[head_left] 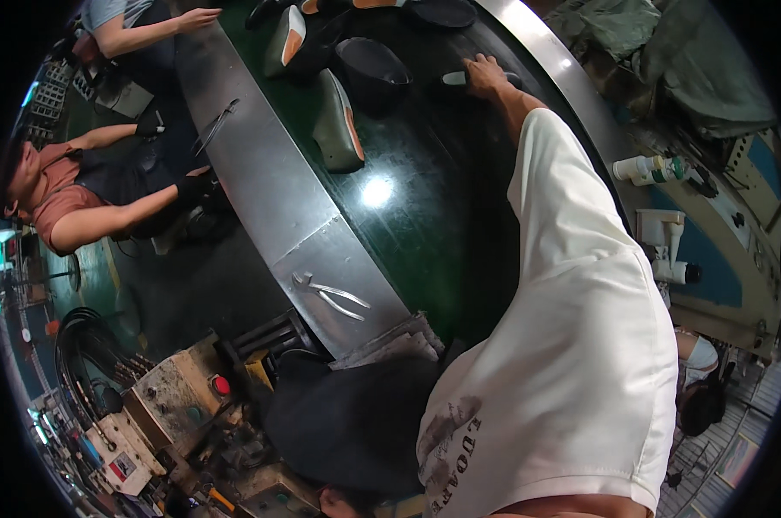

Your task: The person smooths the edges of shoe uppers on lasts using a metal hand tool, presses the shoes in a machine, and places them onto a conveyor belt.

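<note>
The right hand (487,75) was stretched over the dark green belt (442,207), close to its curved right edge, fingers bent over an elongated piece (453,78) on the belt. One pale end of the piece showed left of the hand, a dark end right of it. Whether the fingers were clamped on it could not be told; the left hand was out of view, so its fingers could not be told either. Between the right hand and the belt's left edge stood a black rounded piece (373,73) and a grey shoe (337,129) with tan lining; a second grey shoe (284,43) lay farther along that edge. On the left metal rim (278,186), silver pincers (332,295) rested toward the near corner, and slender tools (218,125) lay farther up. A co-worker's gloved hand (197,187) was just beside this rim. Beyond the right metal rim (537,34) stood a white fixture (660,231)
</note>
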{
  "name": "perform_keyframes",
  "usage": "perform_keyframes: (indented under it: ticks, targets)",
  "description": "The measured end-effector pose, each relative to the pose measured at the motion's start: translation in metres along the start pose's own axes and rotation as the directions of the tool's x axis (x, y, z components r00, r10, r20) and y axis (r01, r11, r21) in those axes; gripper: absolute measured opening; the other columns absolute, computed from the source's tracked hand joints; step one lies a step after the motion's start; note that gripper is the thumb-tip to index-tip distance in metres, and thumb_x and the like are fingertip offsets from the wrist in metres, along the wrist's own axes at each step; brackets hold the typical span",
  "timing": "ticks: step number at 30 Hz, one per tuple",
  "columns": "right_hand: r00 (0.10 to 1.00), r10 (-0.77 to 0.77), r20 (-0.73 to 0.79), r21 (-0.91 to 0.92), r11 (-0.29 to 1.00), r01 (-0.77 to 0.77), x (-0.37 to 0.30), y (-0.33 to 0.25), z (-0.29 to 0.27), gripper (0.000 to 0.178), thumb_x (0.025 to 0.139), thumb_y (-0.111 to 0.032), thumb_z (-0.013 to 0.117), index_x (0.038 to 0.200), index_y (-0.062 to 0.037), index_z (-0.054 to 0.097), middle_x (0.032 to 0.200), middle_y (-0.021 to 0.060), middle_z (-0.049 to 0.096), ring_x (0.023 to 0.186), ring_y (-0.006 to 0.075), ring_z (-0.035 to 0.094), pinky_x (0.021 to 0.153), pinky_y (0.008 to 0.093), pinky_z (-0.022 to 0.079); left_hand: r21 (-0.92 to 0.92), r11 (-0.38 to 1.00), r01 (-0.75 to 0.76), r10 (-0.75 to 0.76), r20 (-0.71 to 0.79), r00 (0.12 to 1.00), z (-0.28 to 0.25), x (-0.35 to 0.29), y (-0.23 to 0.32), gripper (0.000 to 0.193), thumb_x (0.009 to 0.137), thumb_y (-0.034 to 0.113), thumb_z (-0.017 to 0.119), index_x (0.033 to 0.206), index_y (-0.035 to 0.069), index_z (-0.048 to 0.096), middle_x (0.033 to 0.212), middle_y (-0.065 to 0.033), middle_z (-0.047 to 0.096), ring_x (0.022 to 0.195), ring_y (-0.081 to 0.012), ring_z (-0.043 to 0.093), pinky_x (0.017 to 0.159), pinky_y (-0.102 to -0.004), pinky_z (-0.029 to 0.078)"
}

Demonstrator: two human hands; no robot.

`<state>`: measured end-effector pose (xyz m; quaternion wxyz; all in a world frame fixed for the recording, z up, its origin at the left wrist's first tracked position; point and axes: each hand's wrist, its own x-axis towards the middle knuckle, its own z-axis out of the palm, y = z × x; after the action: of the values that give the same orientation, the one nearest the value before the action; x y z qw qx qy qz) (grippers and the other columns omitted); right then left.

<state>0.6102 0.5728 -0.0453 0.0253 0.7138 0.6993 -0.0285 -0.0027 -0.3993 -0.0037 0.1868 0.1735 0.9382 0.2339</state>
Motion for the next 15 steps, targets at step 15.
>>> perform_keyframes:
  ticks: [15]
  targets:
    - [0.945,-0.092,0.314,0.802,0.559,-0.212,-0.221,-0.051,0.007,0.066,0.096,-0.049,0.081,0.139,-0.0008,0.069,0.123,0.0149,0.074,0.112,0.0313,0.072,0.103,0.0476,0.054,-0.392,0.898,-0.198,0.231,0.038,0.972,0.049,0.091,0.155,0.031,0.114,0.009,0.054,0.134,-0.012,0.065,0.125,-0.0202,0.073,0.114,-0.028,0.073,0.105,-0.0389,0.061]
